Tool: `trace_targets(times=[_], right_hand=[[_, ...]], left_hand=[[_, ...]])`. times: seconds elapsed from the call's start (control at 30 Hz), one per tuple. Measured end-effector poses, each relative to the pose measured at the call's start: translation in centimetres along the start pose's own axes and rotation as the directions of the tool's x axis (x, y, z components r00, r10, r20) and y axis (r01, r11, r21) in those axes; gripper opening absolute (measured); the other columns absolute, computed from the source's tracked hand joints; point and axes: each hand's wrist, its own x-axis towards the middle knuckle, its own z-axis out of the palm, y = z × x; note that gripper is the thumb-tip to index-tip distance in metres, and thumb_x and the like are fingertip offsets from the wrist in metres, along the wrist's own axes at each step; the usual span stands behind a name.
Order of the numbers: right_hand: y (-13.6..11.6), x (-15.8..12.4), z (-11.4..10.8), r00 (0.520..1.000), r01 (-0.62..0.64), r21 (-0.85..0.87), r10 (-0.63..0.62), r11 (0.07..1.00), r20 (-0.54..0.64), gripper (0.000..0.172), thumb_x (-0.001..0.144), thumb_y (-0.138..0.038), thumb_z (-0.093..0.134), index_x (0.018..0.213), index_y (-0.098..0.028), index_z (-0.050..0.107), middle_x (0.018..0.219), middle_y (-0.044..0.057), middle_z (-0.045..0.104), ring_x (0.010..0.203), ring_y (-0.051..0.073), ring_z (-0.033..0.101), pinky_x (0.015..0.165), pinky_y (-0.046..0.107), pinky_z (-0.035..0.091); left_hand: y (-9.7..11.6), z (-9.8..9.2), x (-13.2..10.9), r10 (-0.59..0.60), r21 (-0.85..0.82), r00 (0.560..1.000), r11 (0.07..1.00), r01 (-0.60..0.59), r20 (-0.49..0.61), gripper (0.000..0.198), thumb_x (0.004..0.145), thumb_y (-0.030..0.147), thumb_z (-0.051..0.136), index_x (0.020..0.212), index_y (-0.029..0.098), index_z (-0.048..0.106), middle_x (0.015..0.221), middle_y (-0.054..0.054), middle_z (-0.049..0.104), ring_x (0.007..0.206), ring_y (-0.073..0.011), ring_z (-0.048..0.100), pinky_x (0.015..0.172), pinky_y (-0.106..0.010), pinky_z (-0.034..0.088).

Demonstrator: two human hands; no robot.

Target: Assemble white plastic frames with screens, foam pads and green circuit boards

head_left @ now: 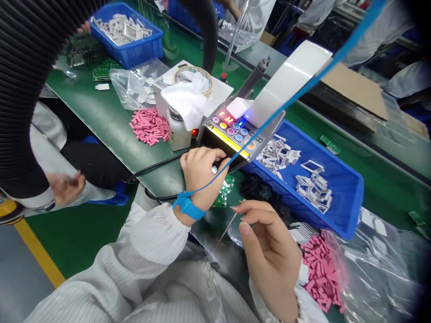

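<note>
Metal pick (229,228) sits at your 6 o'clock, pinched firmly between the fingers (247,216) of your right hand (269,255), probably for fine control. Your left hand (202,172) curls against the tape dispenser (229,134) at 12 o'clock, perhaps to steady it; its grip is impossible to tell.
</note>
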Motion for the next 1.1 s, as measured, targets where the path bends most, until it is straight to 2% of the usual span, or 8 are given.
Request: trace_targets(times=[0.3,0.4,0.5,0.63,0.77,0.87,0.97,1.1], right_hand=[[0.1,-0.1,0.1,1.000,0.008,-0.023,-0.008,1.000,0.007,0.008,0.086,-0.014,0.052,0.085,-0.022,0.054,0.092,0.006,0.059,0.087,0.019,0.057,0.072,0.034,0.046],[0.1,-0.1,0.1,1.000,0.014,-0.034,-0.013,0.999,0.013,0.009,0.086,-0.013,0.052,0.085,-0.022,0.053,0.091,0.005,0.058,0.086,0.018,0.057,0.071,0.033,0.046],[0.2,-0.1,0.1,1.000,0.024,-0.043,-0.024,0.999,0.015,0.009,0.086,-0.013,0.052,0.085,-0.022,0.053,0.090,0.006,0.058,0.085,0.018,0.056,0.070,0.034,0.046],[0.2,0.2,0.3,0.999,0.032,-0.058,-0.030,0.998,0.033,0.009,0.086,-0.013,0.052,0.085,-0.022,0.053,0.091,0.006,0.058,0.087,0.018,0.057,0.072,0.034,0.047],[0.2,0.9,0.4,0.999,0.037,-0.064,-0.036,0.997,0.014,0.009,0.086,-0.014,0.052,0.087,-0.022,0.054,0.095,0.006,0.058,0.093,0.019,0.058,0.077,0.037,0.047],[0.2,1.5,0.6,0.999,0.044,-0.060,-0.043,0.997,0.011,0.008,0.086,-0.015,0.053,0.086,-0.022,0.054,0.096,0.005,0.058,0.095,0.020,0.058,0.080,0.038,0.047],[0.2,1.8,0.9,0.999,0.036,-0.074,-0.035,0.997,0.021,0.007,0.086,-0.016,0.053,0.085,-0.022,0.055,0.095,0.005,0.059,0.092,0.020,0.059,0.078,0.036,0.047],[0.0,1.9,1.4,0.998,0.047,-0.117,-0.041,0.992,0.050,0.007,0.085,-0.016,0.054,0.084,-0.022,0.056,0.093,0.005,0.060,0.089,0.019,0.058,0.075,0.034,0.046]], left_hand=[[0.7,0.1,0.1,-0.035,0.017,0.998,0.999,0.036,-0.045,0.008,0.078,0.021,0.058,0.069,0.022,0.059,0.075,0.000,0.066,0.084,-0.0205,0.056,0.087,-0.040,0.034],[0.4,0.1,0.5,-0.078,-0.117,0.996,0.991,0.072,-0.046,0.010,0.075,0.018,0.057,0.066,0.021,0.057,0.071,0.000,0.063,0.077,-0.0182,0.055,0.082,-0.036,0.039],[-0.4,-0.3,1.0,-0.200,-0.339,0.979,0.924,0.174,-0.042,0.007,0.073,0.017,0.056,0.066,0.020,0.057,0.068,0.001,0.061,0.071,-0.0150,0.055,0.074,-0.030,0.043],[-1.6,-2.5,1.3,-0.291,-0.485,0.955,0.843,0.232,-0.049,0.005,0.073,0.019,0.056,0.069,0.020,0.057,0.068,0.003,0.060,0.068,-0.0131,0.055,0.070,-0.026,0.043],[-2.5,-6.0,0.3,-0.149,-0.289,0.983,0.941,0.174,0.108,0.009,0.073,0.016,0.057,0.065,0.020,0.057,0.070,0.002,0.061,0.072,-0.0155,0.055,0.072,-0.028,0.040],[-3.5,-7.7,-1.0,-0.070,-0.102,0.956,0.989,0.103,0.284,0.011,0.072,0.015,0.057,0.064,0.021,0.060,0.069,0.001,0.062,0.073,-0.0174,0.055,0.072,-0.030,0.038],[-4.7,-7.9,-1.9,-0.083,0.037,0.923,0.997,0.074,0.377,0.012,0.073,0.015,0.056,0.065,0.022,0.061,0.069,0.000,0.063,0.074,-0.0194,0.056,0.074,-0.033,0.036],[-6.0,-7.1,-2.0,-0.058,0.204,0.916,0.979,-0.026,0.398,0.014,0.077,0.018,0.053,0.069,0.024,0.064,0.077,-0.003,0.067,0.082,-0.0228,0.055,0.081,-0.039,0.031]])
